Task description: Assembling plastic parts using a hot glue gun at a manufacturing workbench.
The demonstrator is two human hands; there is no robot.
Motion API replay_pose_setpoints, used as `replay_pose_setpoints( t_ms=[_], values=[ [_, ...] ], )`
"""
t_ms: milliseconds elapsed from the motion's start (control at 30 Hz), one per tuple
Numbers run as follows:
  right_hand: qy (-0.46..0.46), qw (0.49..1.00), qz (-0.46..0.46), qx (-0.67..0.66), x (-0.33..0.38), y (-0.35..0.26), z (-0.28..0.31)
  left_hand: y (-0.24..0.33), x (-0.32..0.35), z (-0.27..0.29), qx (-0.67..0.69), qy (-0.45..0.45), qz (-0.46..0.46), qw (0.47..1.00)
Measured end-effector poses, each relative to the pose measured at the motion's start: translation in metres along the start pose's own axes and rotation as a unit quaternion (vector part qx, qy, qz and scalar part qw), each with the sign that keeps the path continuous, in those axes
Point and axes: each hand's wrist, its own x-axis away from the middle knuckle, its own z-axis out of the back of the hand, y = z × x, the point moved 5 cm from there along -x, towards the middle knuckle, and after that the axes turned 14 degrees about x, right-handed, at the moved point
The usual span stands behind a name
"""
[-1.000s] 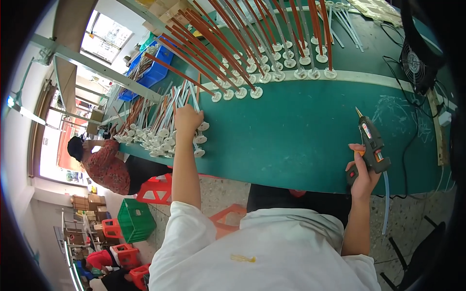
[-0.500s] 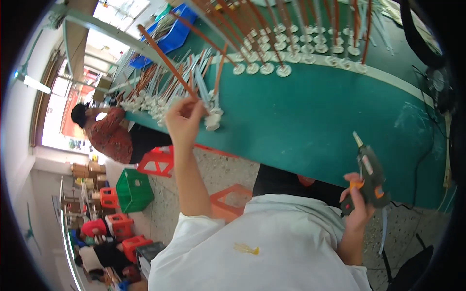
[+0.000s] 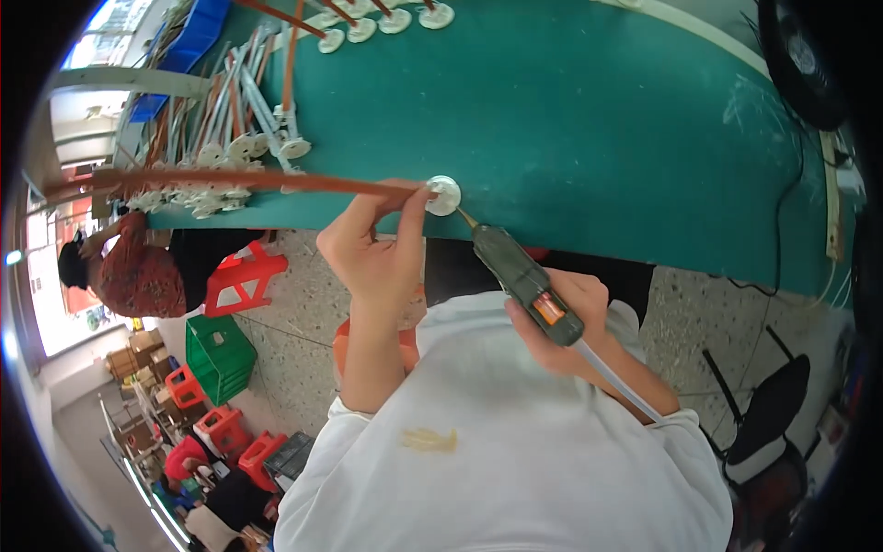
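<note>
Left hand (image 3: 372, 253) pinches the brown rod (image 3: 248, 180) beside its white disc (image 3: 444, 194), at the green counter (image 3: 589, 120) edge. Right hand (image 3: 561, 322) grips the glue gun (image 3: 526, 285), nozzle touching the disc. Recommended: keep the rod steady, nozzle on the joint.

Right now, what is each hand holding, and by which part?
Left hand pinches the brown rod near its white disc end. Right hand wraps the glue gun around its body.

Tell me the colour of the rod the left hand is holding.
The rod is reddish-brown, with a white round cap at its end; the left hand grips it in the head view.
</note>
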Motion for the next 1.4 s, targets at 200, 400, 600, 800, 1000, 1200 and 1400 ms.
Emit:
replay_pose_setpoints(
  t_ms=[200, 400, 600, 800, 1000, 1200, 1400],
  values=[
    [0.011, 1.000, -0.001, 0.029, -0.005, 0.000, -0.005, 0.009, -0.001, -0.002, -0.121, -0.020, -0.042, 0.992],
    [0.010, 0.999, 0.017, 0.045, -0.009, -0.001, -0.009, 0.005, -0.006, -0.004, -0.087, -0.048, -0.026, 0.995],
    [0.024, 0.999, 0.005, 0.038, -0.012, 0.001, -0.013, 0.005, -0.008, -0.004, -0.074, -0.065, 0.001, 0.995],
    [0.002, 0.999, 0.003, 0.037, -0.011, 0.003, -0.013, 0.006, -0.009, -0.005, -0.084, -0.066, -0.008, 0.994],
    [-0.005, 0.999, -0.001, 0.037, -0.011, 0.004, -0.012, 0.007, -0.010, -0.004, -0.084, -0.065, 0.018, 0.994],
    [-0.007, 0.999, -0.002, 0.034, -0.008, 0.005, -0.014, 0.008, -0.010, -0.006, -0.080, -0.066, 0.009, 0.995],
    [-0.005, 0.999, 0.008, 0.033, -0.010, 0.004, -0.017, 0.008, -0.011, -0.005, -0.095, -0.070, 0.007, 0.993]
  ],
)
